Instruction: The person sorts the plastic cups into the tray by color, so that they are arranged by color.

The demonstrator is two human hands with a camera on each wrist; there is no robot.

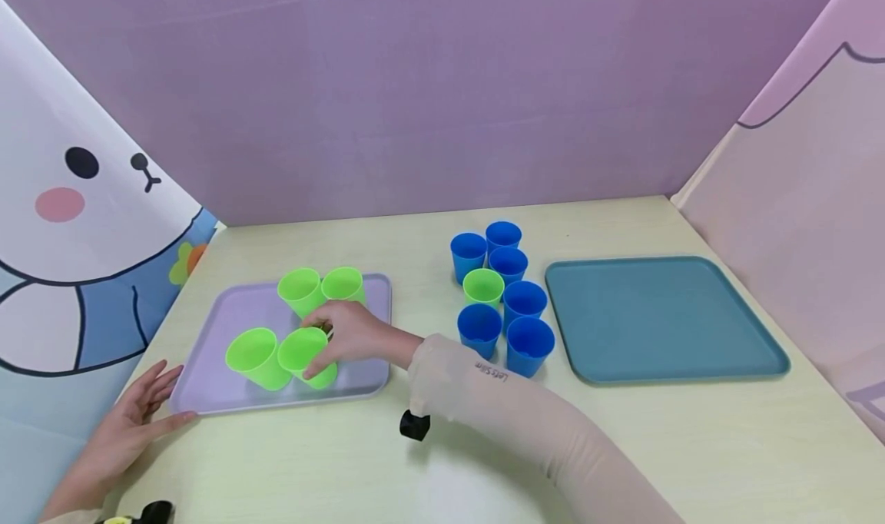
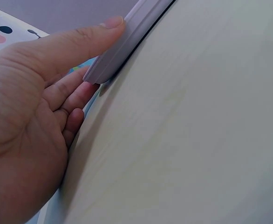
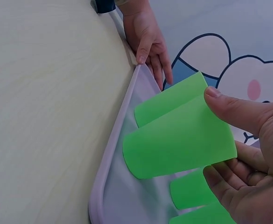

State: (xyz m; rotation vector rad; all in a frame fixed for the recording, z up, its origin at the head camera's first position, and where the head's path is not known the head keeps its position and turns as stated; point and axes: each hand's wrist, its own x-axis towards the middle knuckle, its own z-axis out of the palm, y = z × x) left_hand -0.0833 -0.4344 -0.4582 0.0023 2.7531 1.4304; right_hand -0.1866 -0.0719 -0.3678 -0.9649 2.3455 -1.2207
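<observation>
My right hand [image 1: 356,332] holds the rim of a green cup [image 3: 180,137] between the thumb on one side and the fingers on the other. That cup is upright at the front of the purple tray [image 1: 207,370]. Beside it on the left stands another green cup [image 1: 256,359], and two more green cups [image 1: 300,293] are behind. My left hand [image 1: 134,424] is at the tray's front left corner, its thumb [image 2: 92,39] laid straight against the tray edge [image 2: 122,49] and its other fingers loosely extended along the side.
Several blue cups [image 1: 528,347] stand in a cluster right of the purple tray, with one green cup [image 1: 484,287] among them. Farther right lies a blue-green tray [image 1: 664,320]. My right forearm [image 1: 512,401] passes in front of the cluster. A purple backdrop [image 1: 442,94] rises behind the table.
</observation>
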